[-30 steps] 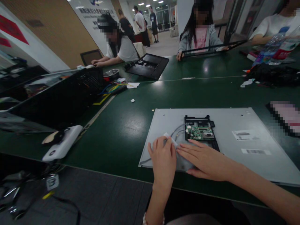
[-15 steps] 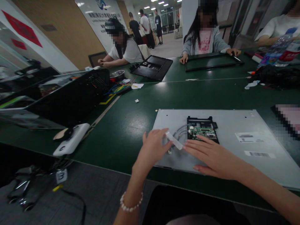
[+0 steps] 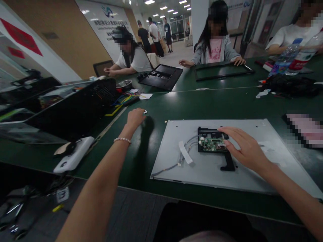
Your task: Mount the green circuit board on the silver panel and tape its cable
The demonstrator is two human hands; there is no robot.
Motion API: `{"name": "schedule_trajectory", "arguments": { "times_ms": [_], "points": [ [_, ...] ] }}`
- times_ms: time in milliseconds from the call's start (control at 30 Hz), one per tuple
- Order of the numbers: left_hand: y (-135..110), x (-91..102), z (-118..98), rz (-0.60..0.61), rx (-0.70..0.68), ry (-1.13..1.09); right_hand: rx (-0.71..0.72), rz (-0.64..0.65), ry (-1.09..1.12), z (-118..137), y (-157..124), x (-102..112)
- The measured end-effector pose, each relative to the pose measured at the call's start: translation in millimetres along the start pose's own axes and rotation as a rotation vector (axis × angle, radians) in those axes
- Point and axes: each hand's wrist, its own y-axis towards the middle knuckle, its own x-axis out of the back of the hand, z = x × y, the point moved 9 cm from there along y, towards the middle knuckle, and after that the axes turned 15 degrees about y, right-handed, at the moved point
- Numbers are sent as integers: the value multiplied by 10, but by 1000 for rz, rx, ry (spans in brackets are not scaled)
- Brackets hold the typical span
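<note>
A flat grey metal display panel lies in front of me on the green table. On it sits a green circuit board in a black plastic bracket. Grey cables run left from the board, with a white tape strip lying across them. My right hand is over the board's right side, thumb and fingers apart; whether it touches the bracket I cannot tell. My left hand reaches beyond the panel's left corner, beside a small white scrap, its fingertips mostly hidden.
A black computer case and a white power strip are at left. Across the table lie a black cover and a black frame under a co-worker's hand. Bottles, a black bundle and a pixelated device are at right.
My left hand has let go of the tape strip and moved away to the left. My right hand has shifted right and up to the board. The co-worker's one hand has left the frame.
</note>
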Motion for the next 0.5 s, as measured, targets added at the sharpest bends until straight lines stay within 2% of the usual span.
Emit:
{"name": "schedule_trajectory", "arguments": {
  "times_ms": [133, 333, 500],
  "points": [
    [90, -32, -68, 14, -3, 75, -22, -43, 1, -80, 15, 28],
    [272, -31, -54, 37, 17, 131, -57, -114, -4, -167, 32, 125],
    [288, -36, -38, 15, 19, 166, -105, -146, 17, -278, 18, 171]
  ]
}}
